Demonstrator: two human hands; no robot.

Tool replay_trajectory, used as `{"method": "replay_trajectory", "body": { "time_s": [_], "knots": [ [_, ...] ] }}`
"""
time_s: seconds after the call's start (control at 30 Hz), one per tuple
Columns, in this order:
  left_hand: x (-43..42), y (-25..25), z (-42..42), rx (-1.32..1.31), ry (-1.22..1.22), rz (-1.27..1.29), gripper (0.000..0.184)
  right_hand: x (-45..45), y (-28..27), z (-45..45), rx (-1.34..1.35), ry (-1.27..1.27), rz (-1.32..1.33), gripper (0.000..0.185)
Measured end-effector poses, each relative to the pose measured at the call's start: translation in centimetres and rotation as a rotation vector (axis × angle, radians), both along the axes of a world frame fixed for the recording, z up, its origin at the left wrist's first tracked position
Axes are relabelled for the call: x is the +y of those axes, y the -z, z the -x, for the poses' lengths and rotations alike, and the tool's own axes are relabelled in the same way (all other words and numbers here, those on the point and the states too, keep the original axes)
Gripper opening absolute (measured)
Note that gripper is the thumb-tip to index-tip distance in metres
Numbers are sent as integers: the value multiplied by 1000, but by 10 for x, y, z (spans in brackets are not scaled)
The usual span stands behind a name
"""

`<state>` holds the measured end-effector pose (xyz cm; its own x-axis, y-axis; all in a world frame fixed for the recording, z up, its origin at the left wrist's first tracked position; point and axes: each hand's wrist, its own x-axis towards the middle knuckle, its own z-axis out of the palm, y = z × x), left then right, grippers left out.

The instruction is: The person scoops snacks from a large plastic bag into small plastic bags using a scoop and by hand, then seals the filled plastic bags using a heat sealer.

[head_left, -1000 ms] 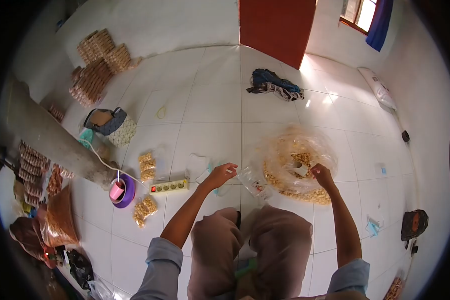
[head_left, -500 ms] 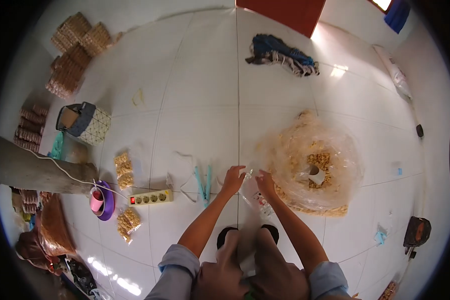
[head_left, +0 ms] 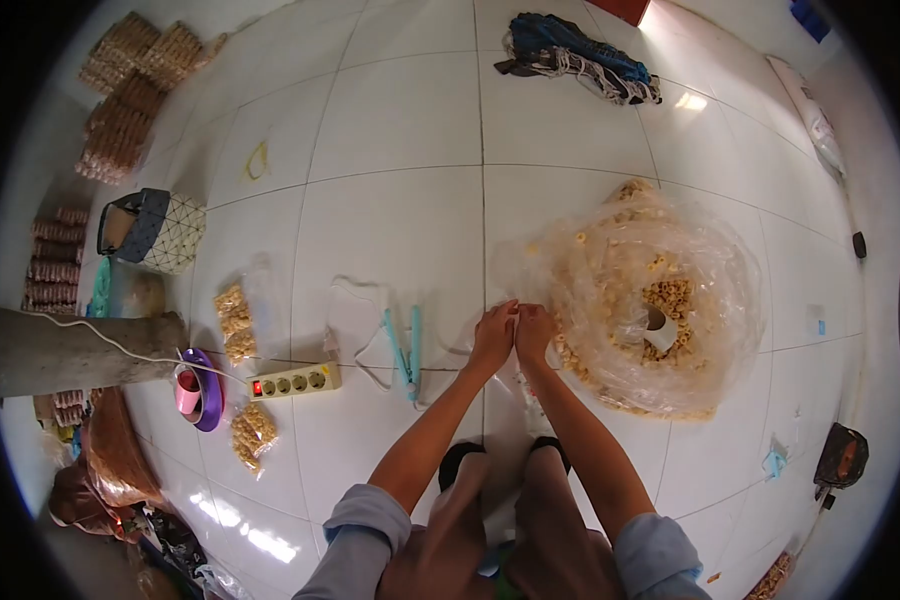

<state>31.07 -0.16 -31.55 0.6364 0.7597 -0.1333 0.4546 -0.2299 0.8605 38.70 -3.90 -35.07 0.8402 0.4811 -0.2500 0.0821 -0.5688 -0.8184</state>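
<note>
My left hand (head_left: 493, 338) and my right hand (head_left: 535, 334) meet over the floor in front of my feet. Their fingers are closed and pressed together, and whatever is between them is hidden. Some clear plastic (head_left: 526, 388) shows below, between my forearms. Just right of my right hand spreads a large clear plastic bag (head_left: 715, 270) of ring-shaped snacks (head_left: 670, 296), with a white cup (head_left: 659, 330) lying in them. A light-blue hair straightener (head_left: 404, 355) lies open on the tiles left of my left hand, its white cord beside it.
A power strip (head_left: 295, 381) with a red switch lies at left, near filled snack packs (head_left: 234, 322) and a purple basin (head_left: 210, 390) holding a pink cup. A pillar (head_left: 80, 352), a handbag (head_left: 175, 232) and stacked packs (head_left: 120, 125) stand farther left. Dark cloth (head_left: 578, 58) lies ahead.
My hands, apart with fingers partly spread before, have come together and their fingers have closed. The view has shifted, so the floor items sit at slightly different places.
</note>
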Motion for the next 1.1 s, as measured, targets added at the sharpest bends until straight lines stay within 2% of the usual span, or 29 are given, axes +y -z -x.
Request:
{"method": "replay_trajectory", "body": {
  "time_s": [0.03, 0.1, 0.13, 0.2, 0.27, 0.3, 0.4, 0.47, 0.53, 0.67, 0.77, 0.8, 0.83, 0.9, 0.93, 1.03, 1.1],
  "knots": [
    [2, -6, 2, -1, -1, -4, 34, -2, -22, 2, -38, -51, -54, 13],
    [5, -21, 7, -122, -221, -99, 34, -8, -61, 4, -81, -104, -110, 14],
    [9, -24, 9, -128, -225, -103, 34, -11, -74, 3, -61, -163, -155, 14],
    [22, -32, 13, -512, -317, 451, 37, -18, -99, 5, -47, -222, -211, 15],
    [29, -72, 19, -529, -237, 429, 36, -26, -118, 4, 180, -285, -346, 17],
    [30, -94, 19, -537, -158, 418, 34, -30, -128, 4, 172, -287, -357, 17],
    [26, -134, 13, -541, -199, 377, 26, -44, -155, 2, 142, -296, -439, 18],
    [23, -161, 6, -581, -155, 370, 22, -52, -174, -4, 158, -361, -365, 18],
    [20, -192, -2, -621, -106, 361, 17, -53, -206, -9, 61, -340, -461, 22],
    [10, -269, -17, -568, -66, 127, 14, -52, -283, -35, -150, -295, -648, 40],
    [3, -322, -22, -557, -17, -25, 13, -51, -346, -60, -166, -334, -703, 42],
    [0, -336, -22, -552, 1, -79, 13, -52, -366, -65, -118, -348, -804, 34],
    [-4, -349, -21, -569, 8, -100, 13, -57, -385, -66, -139, -353, -822, 34],
    [-10, -366, -19, -600, 32, -154, 14, -66, -416, -64, -315, -335, -612, 15],
    [-14, -371, -18, -613, 39, -171, 14, -72, -424, -60, -332, -333, -627, 15],
    [-30, -374, -9, -579, -10, -284, 17, -87, -429, -41, -399, -247, -666, 7],
    [-43, -368, -1, -589, -34, -184, 18, -97, -425, -28, -359, -238, -543, 6]
  ]
}}
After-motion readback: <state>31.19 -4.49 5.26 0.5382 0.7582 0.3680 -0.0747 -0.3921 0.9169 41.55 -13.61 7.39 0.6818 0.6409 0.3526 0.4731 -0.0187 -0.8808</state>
